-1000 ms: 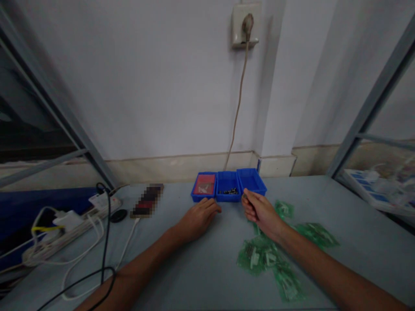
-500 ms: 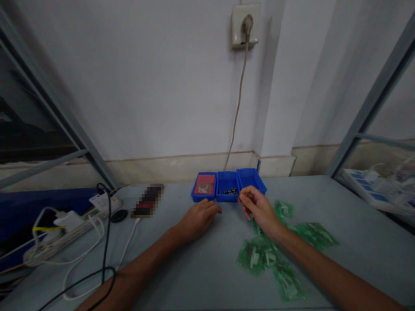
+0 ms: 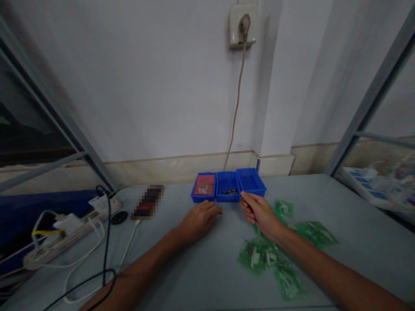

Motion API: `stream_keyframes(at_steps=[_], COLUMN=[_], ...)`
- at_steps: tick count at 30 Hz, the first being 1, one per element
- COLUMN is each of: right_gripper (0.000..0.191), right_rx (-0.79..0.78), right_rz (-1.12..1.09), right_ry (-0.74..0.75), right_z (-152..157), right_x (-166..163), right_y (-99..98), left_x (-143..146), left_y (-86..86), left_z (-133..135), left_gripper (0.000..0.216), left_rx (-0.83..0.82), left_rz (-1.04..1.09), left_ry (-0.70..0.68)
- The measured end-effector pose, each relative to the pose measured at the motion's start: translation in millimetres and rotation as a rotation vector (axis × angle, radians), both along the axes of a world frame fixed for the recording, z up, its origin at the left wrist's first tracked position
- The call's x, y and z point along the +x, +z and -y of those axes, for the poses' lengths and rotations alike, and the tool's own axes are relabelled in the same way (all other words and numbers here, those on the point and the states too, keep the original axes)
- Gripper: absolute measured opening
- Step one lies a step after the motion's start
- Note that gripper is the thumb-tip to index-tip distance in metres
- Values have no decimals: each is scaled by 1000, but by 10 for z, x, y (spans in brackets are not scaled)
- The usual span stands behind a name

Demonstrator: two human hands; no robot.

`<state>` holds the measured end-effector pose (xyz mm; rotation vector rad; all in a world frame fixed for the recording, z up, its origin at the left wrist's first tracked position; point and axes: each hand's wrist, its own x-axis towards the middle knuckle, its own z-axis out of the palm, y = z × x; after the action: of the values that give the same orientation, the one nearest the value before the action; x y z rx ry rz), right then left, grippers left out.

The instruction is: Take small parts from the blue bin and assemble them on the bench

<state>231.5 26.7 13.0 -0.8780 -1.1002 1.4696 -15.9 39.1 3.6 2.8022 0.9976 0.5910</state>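
My left hand [image 3: 200, 218] rests palm down on the table, just in front of the left blue bin [image 3: 203, 199]. Its fingers are loosely bent and slightly apart, with nothing visible in them. In front of the right blue bin [image 3: 251, 181], my right hand [image 3: 257, 211] is closed, thumb pressed against the curled fingers. Whatever it holds is too small or hidden to make out. Between those two stands the middle blue bin [image 3: 228, 178], with small dark and shiny metal pieces [image 3: 231, 191] at its front. A red sheet and a small clear bag [image 3: 205, 188] lie in the left bin.
Several green plastic packets [image 3: 254, 255] lie below and beside my right forearm. On the left are a phone [image 3: 147, 203] on a white cable, a black disc [image 3: 119, 217] and a power strip [image 3: 78, 233] with chargers. A wall socket [image 3: 243, 26] feeds a cord running down behind the bins.
My right hand has dropped slightly away from the bins, and its fingers have curled in tighter under the thumb. My left hand stays nearly where it was.
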Motion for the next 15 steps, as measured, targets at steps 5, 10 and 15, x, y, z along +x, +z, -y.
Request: stream_keyframes(at_steps=[5,10,15], right_gripper=[55,40,31], right_rx=[-81,76,268], right_rz=[-117,-10,215], right_ry=[54,-30,-106], right_z=[3,22,-19], right_x=[6,16,28], right_y=[30,19,-64], left_x=[0,6,9], left_y=[-28,-9,-3], left_z=[-12,-7,-6], left_gripper=[24,21,19], left_rx=[-8,-16,-23], left_rz=[9,1,-7], left_ry=[-2,3,7])
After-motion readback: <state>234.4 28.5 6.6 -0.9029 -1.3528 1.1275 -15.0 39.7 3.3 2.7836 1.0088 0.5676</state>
